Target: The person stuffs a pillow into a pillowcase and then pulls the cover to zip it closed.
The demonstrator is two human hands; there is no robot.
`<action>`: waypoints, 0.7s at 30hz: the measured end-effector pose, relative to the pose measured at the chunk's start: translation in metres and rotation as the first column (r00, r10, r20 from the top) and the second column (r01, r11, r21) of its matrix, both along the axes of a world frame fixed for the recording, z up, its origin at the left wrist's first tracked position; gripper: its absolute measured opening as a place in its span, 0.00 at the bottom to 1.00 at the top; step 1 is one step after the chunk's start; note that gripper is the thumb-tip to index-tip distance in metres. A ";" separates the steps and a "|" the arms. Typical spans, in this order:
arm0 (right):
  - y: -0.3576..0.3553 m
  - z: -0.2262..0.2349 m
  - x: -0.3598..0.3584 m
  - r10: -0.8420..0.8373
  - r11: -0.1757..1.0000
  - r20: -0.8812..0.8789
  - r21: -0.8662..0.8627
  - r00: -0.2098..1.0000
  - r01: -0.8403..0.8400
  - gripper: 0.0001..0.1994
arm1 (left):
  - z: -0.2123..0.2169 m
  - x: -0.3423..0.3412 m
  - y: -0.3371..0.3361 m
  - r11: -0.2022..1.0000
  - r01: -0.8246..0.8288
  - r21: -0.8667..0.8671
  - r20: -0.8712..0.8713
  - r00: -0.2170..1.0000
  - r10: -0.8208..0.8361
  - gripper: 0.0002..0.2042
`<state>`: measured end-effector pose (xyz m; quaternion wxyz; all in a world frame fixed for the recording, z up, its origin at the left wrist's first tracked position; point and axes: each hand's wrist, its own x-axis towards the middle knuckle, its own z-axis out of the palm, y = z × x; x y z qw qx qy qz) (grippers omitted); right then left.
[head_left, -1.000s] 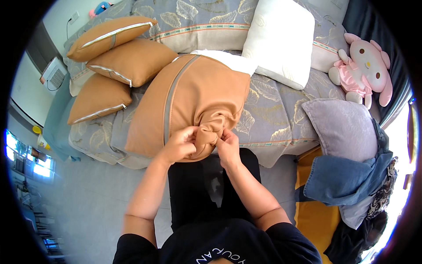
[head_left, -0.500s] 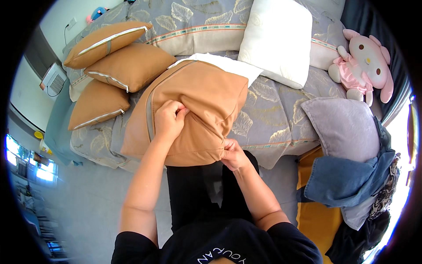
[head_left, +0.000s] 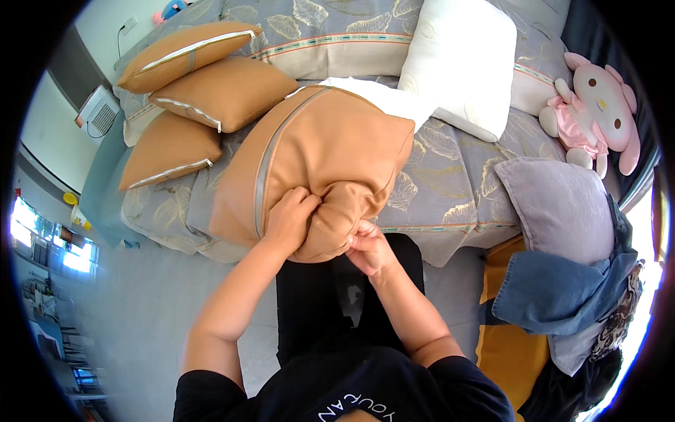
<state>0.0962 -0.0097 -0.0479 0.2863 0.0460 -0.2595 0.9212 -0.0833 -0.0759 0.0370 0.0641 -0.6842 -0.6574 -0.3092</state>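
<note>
A tan cushion cover (head_left: 337, 137) with a grey stripe lies in front of me, partly over the sofa's front edge. White padding or cloth (head_left: 380, 96) sticks out from its far end. My left hand (head_left: 289, 219) pinches the cover's top, its fingertips sunk in a deep fold. My right hand (head_left: 369, 247) grips the near right corner between thumb and fingers. Between my hands the tan material bunches into a rounded bulge. What lies inside the cover is hidden.
Several tan zippered cushions, among them a middle one (head_left: 225, 91), are stacked at the left on the leaf-patterned sofa (head_left: 439, 176). A white pillow (head_left: 460, 67) leans at the back. To the right are a pink plush toy (head_left: 594, 105), a grey cushion (head_left: 559, 204) and denim clothing (head_left: 555, 292).
My left hand has moved nearer to me and to the right, toward my right hand. The cover's near corner has gathered into a bunched bulge. The whole view has shifted slightly.
</note>
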 end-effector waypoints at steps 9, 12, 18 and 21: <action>-0.005 0.017 0.033 -0.330 0.929 0.437 0.308 0.837 0.205 0.16 | 0.017 0.067 -0.088 1.000 0.020 0.022 0.776 0.630 -0.030 0.12; -0.009 0.031 0.042 -0.798 0.521 0.413 0.838 0.440 0.159 0.22 | 0.000 0.070 -0.076 0.998 -0.016 -0.057 0.939 0.339 0.059 0.31; -0.007 0.091 0.058 -0.691 0.175 0.178 0.982 0.700 -0.076 0.40 | -0.019 0.059 -0.062 0.997 -0.016 -0.070 0.809 0.584 0.066 0.33; -0.003 0.076 0.036 -0.795 -0.095 0.104 0.951 0.598 -0.293 0.45 | -0.034 0.058 -0.056 1.000 0.025 -0.002 0.863 0.505 -0.011 0.32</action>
